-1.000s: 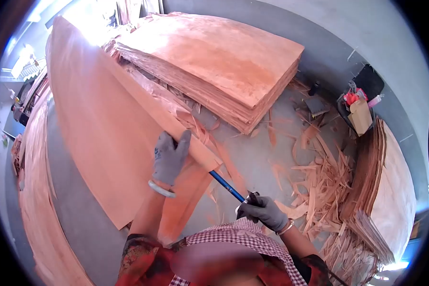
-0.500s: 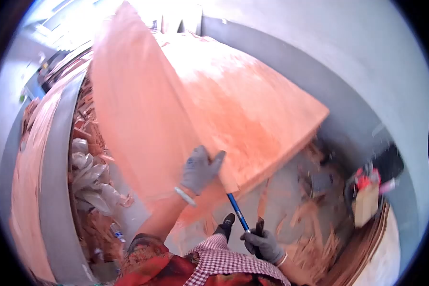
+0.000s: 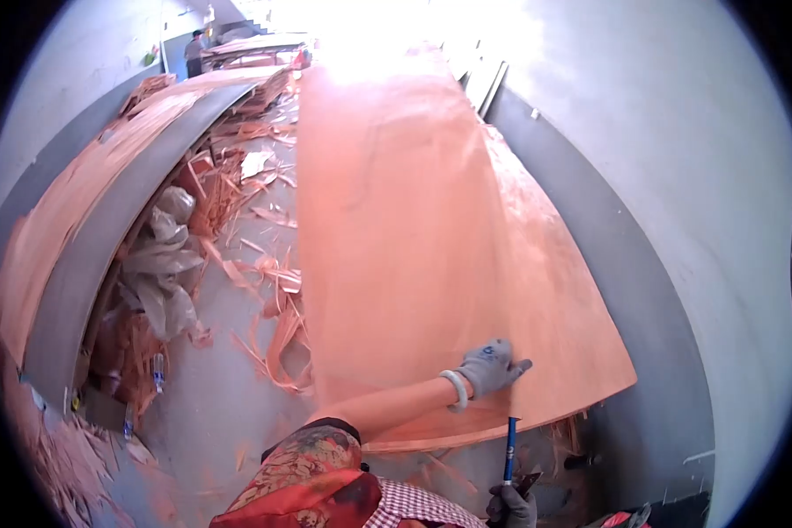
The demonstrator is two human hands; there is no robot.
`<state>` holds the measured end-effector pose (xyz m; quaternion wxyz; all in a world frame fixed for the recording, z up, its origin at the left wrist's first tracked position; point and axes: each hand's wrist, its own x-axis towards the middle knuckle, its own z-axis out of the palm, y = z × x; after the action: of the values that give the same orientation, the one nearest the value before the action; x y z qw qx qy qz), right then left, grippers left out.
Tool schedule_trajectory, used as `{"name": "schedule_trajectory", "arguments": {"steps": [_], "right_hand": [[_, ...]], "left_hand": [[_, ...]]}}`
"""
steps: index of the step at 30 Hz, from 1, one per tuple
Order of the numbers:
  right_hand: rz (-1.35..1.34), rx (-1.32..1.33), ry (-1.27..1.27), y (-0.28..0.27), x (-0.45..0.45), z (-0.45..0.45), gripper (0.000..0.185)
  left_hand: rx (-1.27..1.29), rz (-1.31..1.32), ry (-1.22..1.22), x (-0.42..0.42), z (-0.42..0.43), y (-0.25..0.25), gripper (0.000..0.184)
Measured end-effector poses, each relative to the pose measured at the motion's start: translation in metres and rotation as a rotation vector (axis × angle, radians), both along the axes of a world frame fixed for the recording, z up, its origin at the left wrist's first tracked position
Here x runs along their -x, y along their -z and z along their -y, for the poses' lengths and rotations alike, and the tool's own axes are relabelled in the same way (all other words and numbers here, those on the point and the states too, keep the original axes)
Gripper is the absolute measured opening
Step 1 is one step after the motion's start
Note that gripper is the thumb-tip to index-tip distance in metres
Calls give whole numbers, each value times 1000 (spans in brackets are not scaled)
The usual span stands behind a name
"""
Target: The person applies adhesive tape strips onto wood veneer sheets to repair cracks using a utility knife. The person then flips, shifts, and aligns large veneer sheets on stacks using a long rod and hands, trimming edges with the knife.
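Wood sheet (image 3: 396,238), far end lost in glare — right hand (image 3: 514,508) cropped.

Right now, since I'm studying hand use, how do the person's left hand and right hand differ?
The left hand is at the wood sheet; the right hand is closed around the blue rod. The left hand shows whole, while the right hand is cut off by the picture's bottom edge. Both are gloved in grey.
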<state>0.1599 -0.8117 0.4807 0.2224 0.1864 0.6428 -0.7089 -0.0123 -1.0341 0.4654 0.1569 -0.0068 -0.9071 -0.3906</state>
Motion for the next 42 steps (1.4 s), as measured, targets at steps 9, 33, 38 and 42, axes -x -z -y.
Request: {"name": "schedule_trajectory", "arguments": {"steps": [9,33,38,42], "right_hand": [[-58,-47,-185,45,215,-173,18],[-220,-169,-180,215,381,-221,38],[-176,-242,-203,216,419,-206,69],[-163,-254,-204,226,461,-185,54]], "left_hand": [[-151,26,90,1,-62,105,23],[-2139,-416,-1002,-116,-51,340,36],[-1817,-184,-1227,-124,-67,362,29],[-1799,-106,-1260,-117,-66,369,25]]}}
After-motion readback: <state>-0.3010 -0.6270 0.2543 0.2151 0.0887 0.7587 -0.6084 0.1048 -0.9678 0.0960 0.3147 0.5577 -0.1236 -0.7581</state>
